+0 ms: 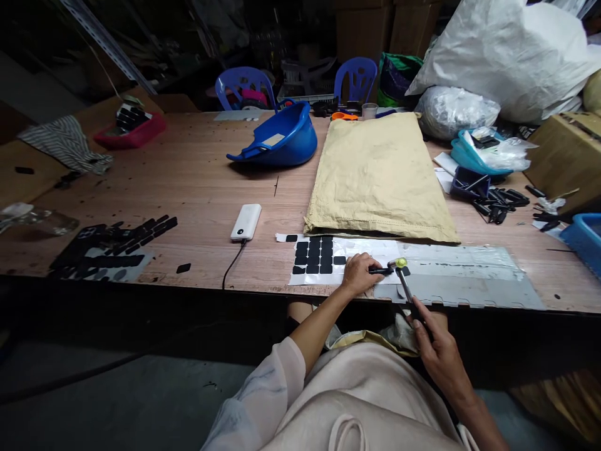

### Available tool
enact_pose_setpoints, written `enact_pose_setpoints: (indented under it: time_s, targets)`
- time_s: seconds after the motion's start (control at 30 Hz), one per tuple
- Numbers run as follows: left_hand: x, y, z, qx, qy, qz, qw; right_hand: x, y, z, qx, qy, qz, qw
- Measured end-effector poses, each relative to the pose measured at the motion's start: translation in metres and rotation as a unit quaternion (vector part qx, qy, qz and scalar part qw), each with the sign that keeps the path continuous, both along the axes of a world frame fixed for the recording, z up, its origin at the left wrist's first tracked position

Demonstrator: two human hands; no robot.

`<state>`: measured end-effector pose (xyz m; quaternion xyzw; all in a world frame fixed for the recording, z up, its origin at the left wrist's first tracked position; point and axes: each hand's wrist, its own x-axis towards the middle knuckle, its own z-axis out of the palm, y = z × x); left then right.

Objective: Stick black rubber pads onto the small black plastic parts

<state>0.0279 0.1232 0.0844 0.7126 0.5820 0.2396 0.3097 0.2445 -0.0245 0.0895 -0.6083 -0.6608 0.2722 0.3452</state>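
Note:
My right hand (pixel 436 341) is wrapped round the dark grip of a small hammer (pixel 404 285), whose metal shaft leads up to a head with a yellow face. Pinched in the fingers of my left hand (pixel 360 274) is a slim black part (pixel 382 271), its tip close by the hammer head. Rows of black rounded-square pieces (pixel 313 254) lie on a white sheet (pixel 361 245) left of that hand. Under the hammer head a grey plate (pixel 469 279) runs along the table's front edge. One dark piece lies on it beside the hammer.
A folded tan sack (pixel 380 178) lies just behind the sheet. Left of it are a blue basin (pixel 300 141) and a white power bank (pixel 246 222) with a cable. Black parts (pixel 502 203) are heaped at right near a cardboard box (pixel 568 163); more black strips (pixel 136 241) lie left.

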Motion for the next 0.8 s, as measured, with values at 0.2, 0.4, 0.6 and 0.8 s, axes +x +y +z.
enact_pose_setpoints:
  time_s: [0.2,0.4,0.6,0.8]
  targets:
    - [0.003,0.001,0.002,-0.029,-0.018,0.026,0.999,-0.01,0.0,0.008,0.09,-0.034,0.041,0.994]
    - [0.006,0.001,0.003,-0.035,-0.017,0.046,0.998,-0.016,0.001,0.008,0.065,-0.045,0.052,0.996]
    - [0.005,0.001,0.003,-0.042,-0.029,0.044,0.998,-0.009,0.0,0.012,0.088,-0.05,0.011,0.995]
    - [0.004,0.001,0.003,-0.042,-0.025,0.041,0.998,-0.007,-0.001,0.005,0.063,-0.049,0.012,0.997]
